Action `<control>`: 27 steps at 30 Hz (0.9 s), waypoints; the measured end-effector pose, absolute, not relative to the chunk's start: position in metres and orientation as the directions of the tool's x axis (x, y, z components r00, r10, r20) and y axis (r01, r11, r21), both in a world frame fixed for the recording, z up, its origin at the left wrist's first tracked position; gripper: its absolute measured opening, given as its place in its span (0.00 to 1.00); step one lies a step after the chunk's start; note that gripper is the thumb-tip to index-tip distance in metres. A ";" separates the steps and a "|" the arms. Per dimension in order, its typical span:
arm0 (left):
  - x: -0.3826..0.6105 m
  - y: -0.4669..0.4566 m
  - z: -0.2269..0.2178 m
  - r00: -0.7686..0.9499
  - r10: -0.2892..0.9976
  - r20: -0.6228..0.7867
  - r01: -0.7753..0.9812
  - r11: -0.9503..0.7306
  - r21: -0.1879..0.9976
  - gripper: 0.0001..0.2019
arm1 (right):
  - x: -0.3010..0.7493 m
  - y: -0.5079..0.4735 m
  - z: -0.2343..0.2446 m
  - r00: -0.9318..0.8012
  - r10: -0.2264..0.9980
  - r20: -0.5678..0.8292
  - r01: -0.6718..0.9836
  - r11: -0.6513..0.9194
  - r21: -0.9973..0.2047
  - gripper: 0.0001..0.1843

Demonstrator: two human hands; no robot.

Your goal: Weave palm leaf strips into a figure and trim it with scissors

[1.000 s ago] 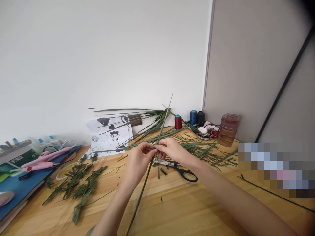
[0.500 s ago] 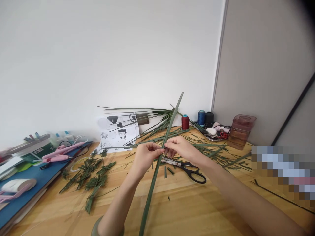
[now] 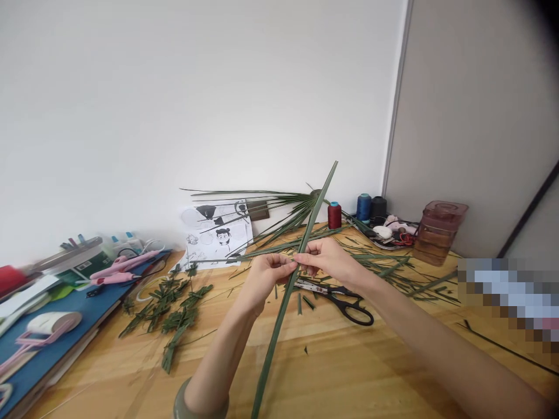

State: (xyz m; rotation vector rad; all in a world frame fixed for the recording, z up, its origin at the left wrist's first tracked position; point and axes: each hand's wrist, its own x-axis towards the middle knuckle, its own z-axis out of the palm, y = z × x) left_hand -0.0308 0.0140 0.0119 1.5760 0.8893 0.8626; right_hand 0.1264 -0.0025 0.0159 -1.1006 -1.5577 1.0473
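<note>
A long green leaf strip (image 3: 286,302) rises slantwise from the bottom edge up past both hands toward the wall. My left hand (image 3: 266,276) pinches it near its middle, fingers closed on it. My right hand (image 3: 329,262) pinches the same strip just to the right, fingertips nearly touching the left ones. Both hands hover above a wooden table (image 3: 349,372). Black-handled scissors (image 3: 338,297) lie on the table right under my right hand.
Cut leaf pieces (image 3: 172,311) lie scattered at the left. A fan of palm leaves (image 3: 271,224) and a printed sheet (image 3: 216,235) rest by the wall. Thread spools (image 3: 334,215), a brown box (image 3: 439,233) and a tray of bits stand at the back right; pink tools (image 3: 122,267) sit on blue boards at the left.
The view has shifted, so everything sits further right in the frame. Both hands keep pinching the leaf strip, which now shows its broader face.
</note>
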 end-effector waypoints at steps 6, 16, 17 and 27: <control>-0.024 0.016 0.006 0.393 0.909 0.140 0.174 -0.223 0.959 0.09 | 0.129 0.001 0.013 -0.154 0.972 0.180 0.173 0.206 -0.963 0.11; -0.015 0.004 0.002 0.289 0.890 0.352 0.408 -0.447 0.796 0.05 | 0.123 0.007 -0.006 -0.195 0.976 0.095 0.078 0.111 -0.991 0.11; -0.015 0.005 0.002 0.295 0.897 0.330 0.347 -0.423 0.837 0.05 | 0.122 0.005 -0.005 -0.193 0.975 0.106 0.050 0.117 -0.992 0.13; -0.020 0.013 0.003 0.577 0.812 0.084 -0.141 -0.002 0.990 0.09 | 0.117 -0.003 0.002 -0.231 0.954 0.190 -0.034 0.187 -0.982 0.13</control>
